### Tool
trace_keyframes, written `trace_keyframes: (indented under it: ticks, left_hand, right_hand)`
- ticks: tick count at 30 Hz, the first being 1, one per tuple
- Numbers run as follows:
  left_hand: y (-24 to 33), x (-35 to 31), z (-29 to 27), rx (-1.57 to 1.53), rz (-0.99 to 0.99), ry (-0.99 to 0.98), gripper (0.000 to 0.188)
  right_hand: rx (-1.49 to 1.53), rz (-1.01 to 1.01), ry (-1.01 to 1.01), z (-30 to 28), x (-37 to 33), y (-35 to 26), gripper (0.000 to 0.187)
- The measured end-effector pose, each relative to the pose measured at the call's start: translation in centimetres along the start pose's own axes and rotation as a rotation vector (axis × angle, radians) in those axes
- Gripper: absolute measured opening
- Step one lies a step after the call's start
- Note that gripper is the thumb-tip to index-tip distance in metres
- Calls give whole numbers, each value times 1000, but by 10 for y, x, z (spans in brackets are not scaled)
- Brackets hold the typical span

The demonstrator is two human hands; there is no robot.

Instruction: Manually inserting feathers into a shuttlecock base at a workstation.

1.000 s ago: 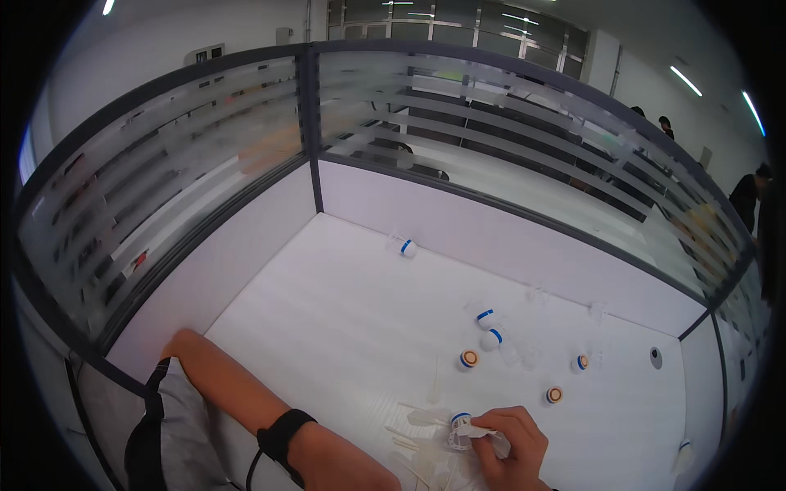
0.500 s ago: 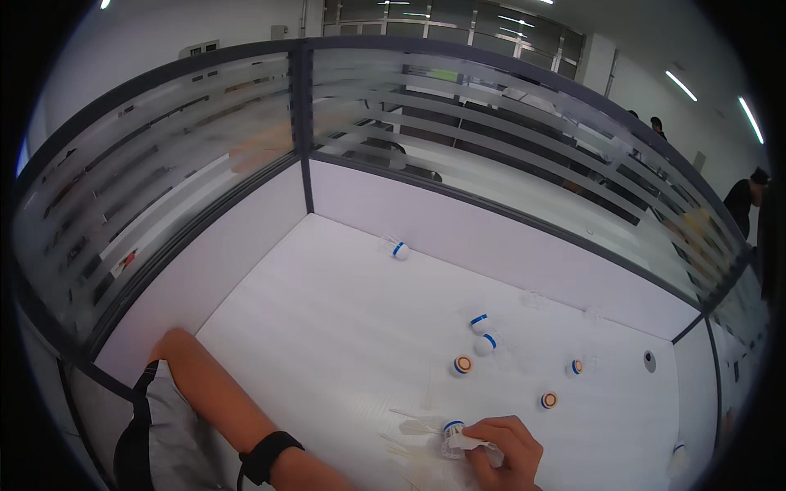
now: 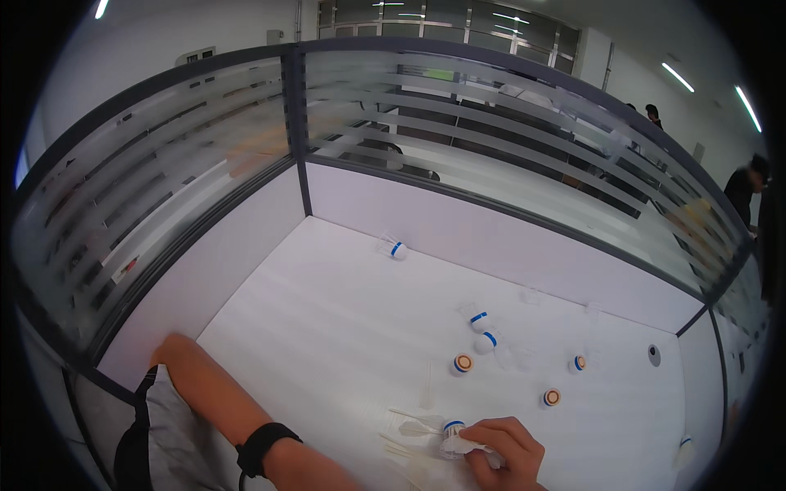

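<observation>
My right hand is at the lower edge of the white desk, its fingers closed on a shuttlecock with a blue-banded cork and crumpled white feathers. Loose white feathers lie on the desk just left of it. My left forearm, with a black wristband, comes in from the lower left. My left hand runs off the bottom edge, so its fingers are hidden.
Several more shuttlecocks lie scattered on the desk: one at the back, two with blue bands, and orange-ringed ones. Frosted glass partitions wall the desk at the left and back. A grey cable hole sits at the right.
The view has shifted a little. My right hand stays on the shuttlecock at the desk's lower edge, and my left forearm has slid slightly toward the bottom of the picture.
</observation>
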State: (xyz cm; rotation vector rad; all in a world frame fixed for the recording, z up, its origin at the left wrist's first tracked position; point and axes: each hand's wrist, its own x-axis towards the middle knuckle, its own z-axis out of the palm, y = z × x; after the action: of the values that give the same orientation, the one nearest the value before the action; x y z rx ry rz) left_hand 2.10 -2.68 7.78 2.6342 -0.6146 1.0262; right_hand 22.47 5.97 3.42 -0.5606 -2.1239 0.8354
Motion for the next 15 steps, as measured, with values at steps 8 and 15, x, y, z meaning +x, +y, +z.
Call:
trace_keyframes:
  ticks: [8, 15]
  left_hand:
    - [-31, -21, -18, 459, 284, -59, 25]
    - [-2, 2, -21, 57, -114, 30, 28]
  right_hand:
    - [-24, 7, -15, -2, 2, -3, 32]
    - [-31, -27, -23, -2, -1, -1, 31]
